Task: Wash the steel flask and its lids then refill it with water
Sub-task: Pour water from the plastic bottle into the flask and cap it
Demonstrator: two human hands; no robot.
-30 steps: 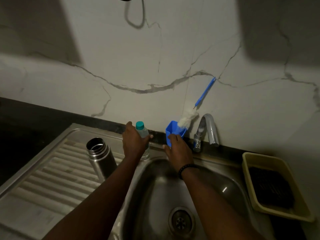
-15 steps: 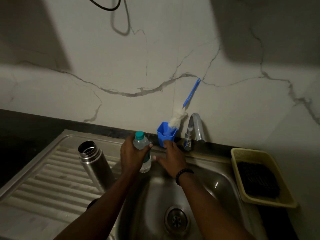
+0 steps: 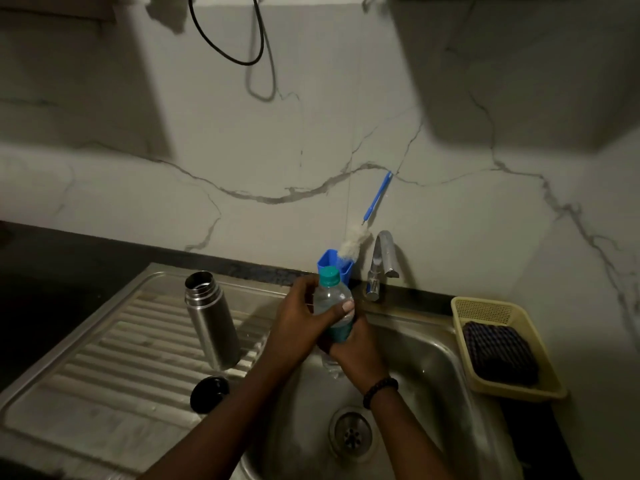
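Head view: right hand (image 3: 349,344), a second ago at the blue holder (image 3: 334,265), is now joining the left hand (image 3: 301,317), fingers wrapping the plastic bottle (image 3: 334,306) over the sink (image 3: 433,358); steel flask (image 3: 211,320) is standing open, likely awaiting soap.

The flask (image 3: 212,320) stands upright on the draining board (image 3: 104,362), left of the sink basin (image 3: 433,368). A lid (image 3: 209,394) lies before it. Both hands hold a bottle (image 3: 333,306) over the basin; the tap (image 3: 381,261) rises behind, a basket (image 3: 485,310) sits to the right.
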